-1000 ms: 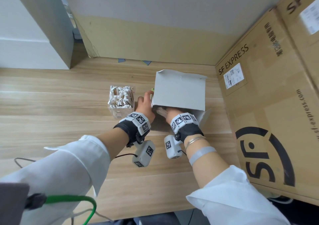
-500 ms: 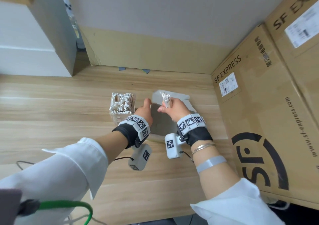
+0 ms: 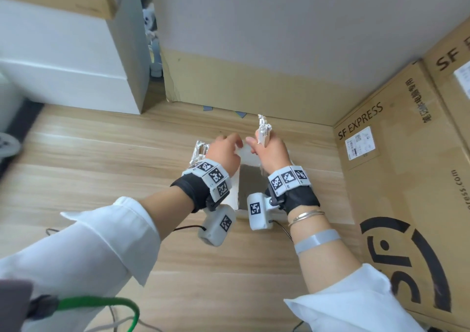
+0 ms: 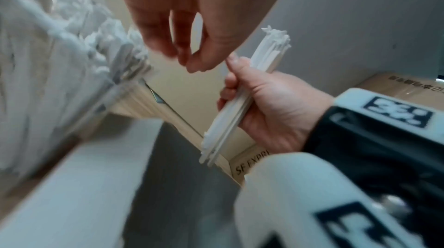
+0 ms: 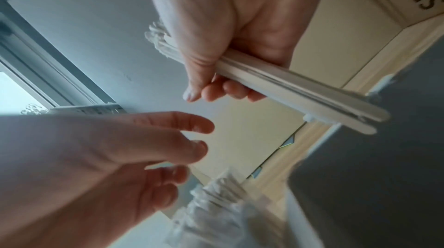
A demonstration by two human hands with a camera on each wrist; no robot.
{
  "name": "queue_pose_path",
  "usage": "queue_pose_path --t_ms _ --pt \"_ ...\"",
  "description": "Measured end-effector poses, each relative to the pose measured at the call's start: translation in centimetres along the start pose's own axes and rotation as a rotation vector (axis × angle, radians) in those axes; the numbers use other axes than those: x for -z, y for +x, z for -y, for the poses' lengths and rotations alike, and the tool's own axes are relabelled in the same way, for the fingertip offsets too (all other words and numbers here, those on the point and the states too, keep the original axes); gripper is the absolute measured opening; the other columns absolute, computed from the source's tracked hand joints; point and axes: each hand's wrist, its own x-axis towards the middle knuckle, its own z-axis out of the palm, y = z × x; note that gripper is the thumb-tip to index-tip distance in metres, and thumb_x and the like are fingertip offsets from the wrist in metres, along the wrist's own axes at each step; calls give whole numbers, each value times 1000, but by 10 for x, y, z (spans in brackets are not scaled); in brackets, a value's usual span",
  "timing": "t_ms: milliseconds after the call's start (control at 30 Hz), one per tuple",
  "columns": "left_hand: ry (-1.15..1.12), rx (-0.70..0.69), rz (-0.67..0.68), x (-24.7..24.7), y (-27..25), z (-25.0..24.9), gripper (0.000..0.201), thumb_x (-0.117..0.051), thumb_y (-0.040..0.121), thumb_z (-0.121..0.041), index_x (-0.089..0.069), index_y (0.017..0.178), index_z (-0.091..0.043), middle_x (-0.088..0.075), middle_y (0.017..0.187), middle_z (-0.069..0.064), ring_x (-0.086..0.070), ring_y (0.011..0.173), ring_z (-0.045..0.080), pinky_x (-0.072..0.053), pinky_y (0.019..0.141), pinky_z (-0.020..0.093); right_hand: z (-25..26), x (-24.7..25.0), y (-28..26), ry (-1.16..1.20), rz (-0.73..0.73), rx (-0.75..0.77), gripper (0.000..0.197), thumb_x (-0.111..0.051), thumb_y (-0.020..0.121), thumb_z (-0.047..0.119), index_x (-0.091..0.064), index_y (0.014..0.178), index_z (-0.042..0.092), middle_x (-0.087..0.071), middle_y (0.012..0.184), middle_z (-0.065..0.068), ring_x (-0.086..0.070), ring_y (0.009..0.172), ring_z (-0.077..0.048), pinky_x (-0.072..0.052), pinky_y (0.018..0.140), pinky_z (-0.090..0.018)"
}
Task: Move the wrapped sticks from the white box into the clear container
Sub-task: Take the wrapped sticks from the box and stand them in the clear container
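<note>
Right hand (image 3: 270, 151) grips wrapped sticks (image 3: 264, 129) (upright) beside empty left hand (image 3: 225, 151).

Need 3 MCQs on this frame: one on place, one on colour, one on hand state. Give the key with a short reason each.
1. Where is the clear container relative to the white box?
A. To its left
B. To its right
C. Stacked on top of it

2. What colour are the wrappers on the bundle of sticks in the right hand?
A. Green
B. White
C. Black

3. What is the left hand doing?
A. Gripping the sticks
B. Lying flat on the table
C. Holding nothing, fingers loosely bent, close to the right hand

Key:
1. A, the head view shows the container full of sticks just left of the box, partly behind the left hand.
2. B, both wrist views show white wrappers with crimped ends.
3. C, the wrist views show its fingertips apart and empty beside the bundle.
</note>
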Motion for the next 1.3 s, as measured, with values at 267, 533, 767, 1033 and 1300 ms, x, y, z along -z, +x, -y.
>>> queue_pose_path --t_ms 267,533,767,1033,1300 --pt "139 194 134 18 7 44 69 -66 81 -25 -32 140 -37 -26 147 15 -31 133 38 -36 107 49 40 -21 6 389 -25 202 37 -59 87 36 -35 64 20 -34 55 2 -34 55 -16 -36 62 -29" --pt "23 166 101 17 18 59 47 -53 89 -12 -44 134 -24 -41 128 16 -58 103 35 -49 90 36 46 -54 3 604 97 158 31 -57 72 47 -43 67 19 -39 44 11 -37 45 -7 -40 60 -25" --pt "12 158 96 16 20 63 52 -55 89 -16 -41 138 -22 -40 129 15 -56 104 33 -46 88 32 18 -75 10 231 75 -7 22 -61 86 38 -51 69 27 -61 82 -4 -58 83 -19 -46 82 -32" --pt "11 184 52 12 25 62 36 -52 92 -20 -50 128 -15 -40 129 18 -44 82 24 -41 78 28 22 -59 7 31 196 -126 23 -62 85 29 -59 63 23 -67 86 1 -62 85 -17 -45 80 -25" --pt "-23 232 75 15 24 60 38 -49 93 -18 -48 131 -15 -37 132 17 -53 105 35 -43 91 31 24 -58 4 -220 264 -84 23 -63 78 29 -66 91 10 -69 99 -7 -64 95 -23 -52 87 -33"
